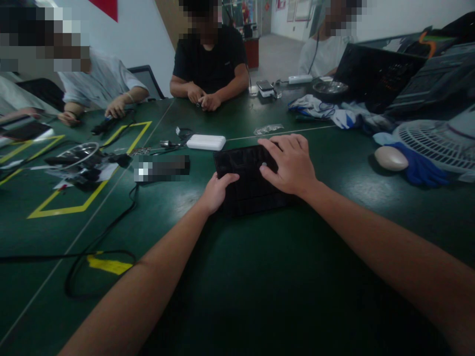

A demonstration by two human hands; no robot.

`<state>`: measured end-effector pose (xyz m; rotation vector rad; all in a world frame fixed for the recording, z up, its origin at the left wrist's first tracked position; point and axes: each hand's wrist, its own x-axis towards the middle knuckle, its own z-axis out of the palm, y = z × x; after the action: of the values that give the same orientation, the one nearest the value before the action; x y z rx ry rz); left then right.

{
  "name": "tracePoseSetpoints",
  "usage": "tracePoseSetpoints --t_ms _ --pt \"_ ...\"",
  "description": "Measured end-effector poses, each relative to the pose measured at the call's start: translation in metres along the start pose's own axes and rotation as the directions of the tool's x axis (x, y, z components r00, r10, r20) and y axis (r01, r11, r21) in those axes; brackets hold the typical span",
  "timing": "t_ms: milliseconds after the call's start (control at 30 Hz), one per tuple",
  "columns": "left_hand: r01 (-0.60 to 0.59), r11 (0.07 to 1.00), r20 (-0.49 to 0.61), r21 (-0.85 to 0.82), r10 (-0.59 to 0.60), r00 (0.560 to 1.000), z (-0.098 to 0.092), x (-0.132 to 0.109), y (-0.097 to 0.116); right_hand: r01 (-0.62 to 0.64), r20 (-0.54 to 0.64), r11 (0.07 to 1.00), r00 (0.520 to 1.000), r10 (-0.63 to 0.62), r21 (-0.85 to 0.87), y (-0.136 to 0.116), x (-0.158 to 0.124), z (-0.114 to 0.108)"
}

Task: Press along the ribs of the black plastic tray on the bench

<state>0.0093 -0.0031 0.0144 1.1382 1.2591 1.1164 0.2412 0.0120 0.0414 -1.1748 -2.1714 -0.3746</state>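
Observation:
A flat black rectangular case (247,190), about the size of a tablet, lies in front of me on the dark green table (237,277). My left hand (219,190) grips its left edge, thumb on top and the other fingers mostly hidden. Over the far right part of the case is my right hand (291,163); its fingers reach across the far edge and its thumb rests on the upper face. A small pale spot shows beside that thumb, too small to identify. Whether anything lies under the case is hidden.
Beyond the case lies a white power bank (206,142). Black cables (111,227) and a metal bowl (77,152) are leftward. A pale computer mouse (391,158), blue glove (421,165) and fan (434,141) sit at right. Several people sit around the table.

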Motion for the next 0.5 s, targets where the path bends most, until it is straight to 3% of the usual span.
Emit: tracePoseSetpoints --t_ms 500 --pt "0.007 1.0 -0.005 0.001 -0.007 1.0 -0.0015 0.0011 -0.0026 0.005 -0.01 1.0 1.0 -0.005 0.004 0.0009 0.0001 0.0005"
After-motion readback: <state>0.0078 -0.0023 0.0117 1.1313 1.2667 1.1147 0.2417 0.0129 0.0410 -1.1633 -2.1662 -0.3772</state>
